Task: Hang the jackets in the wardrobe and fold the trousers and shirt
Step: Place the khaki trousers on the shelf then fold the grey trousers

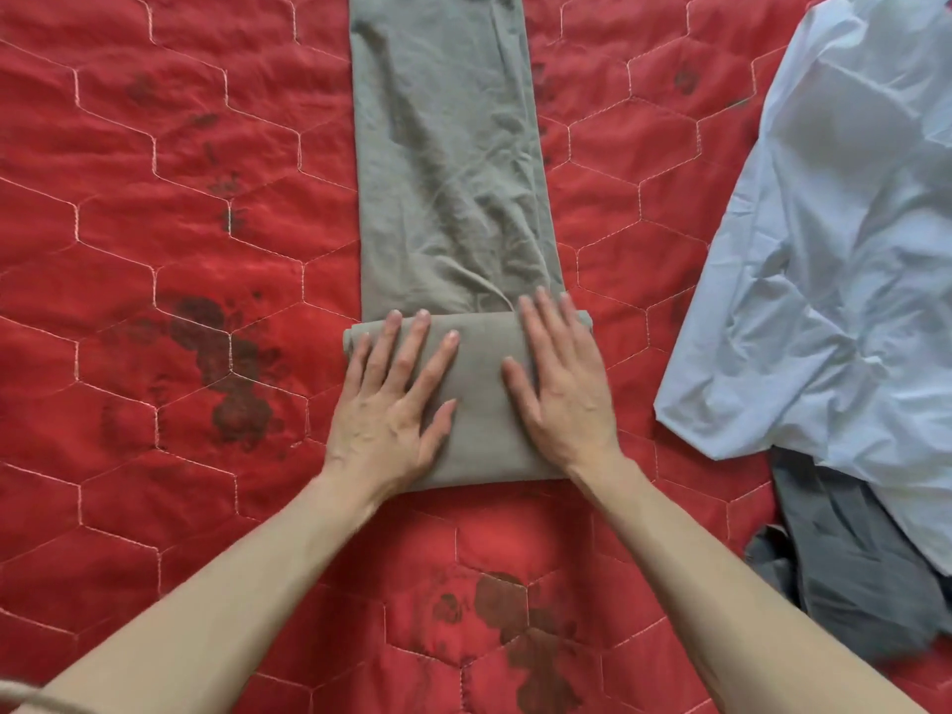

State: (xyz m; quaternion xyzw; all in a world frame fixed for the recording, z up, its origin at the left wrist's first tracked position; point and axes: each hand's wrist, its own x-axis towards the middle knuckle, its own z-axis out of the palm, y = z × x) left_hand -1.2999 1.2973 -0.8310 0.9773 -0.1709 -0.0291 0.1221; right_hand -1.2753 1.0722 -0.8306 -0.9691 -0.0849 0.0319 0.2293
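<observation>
Olive-grey trousers (pixel 448 157) lie lengthwise down the middle of a red quilted bedspread (pixel 154 224), running away from me. Their near end is folded over into a flat band (pixel 481 404). My left hand (pixel 394 404) presses flat on the left half of that fold, fingers spread and straight. My right hand (pixel 559 383) presses flat on the right half, fingertips at the fold's far edge. A crumpled pale blue shirt (pixel 834 249) lies to the right, apart from the trousers.
A dark grey garment (pixel 855 574) lies bunched at the lower right, partly under the pale blue shirt. Dark printed blotches mark the bedspread to the left and near me. Bare quilt shows on the left side.
</observation>
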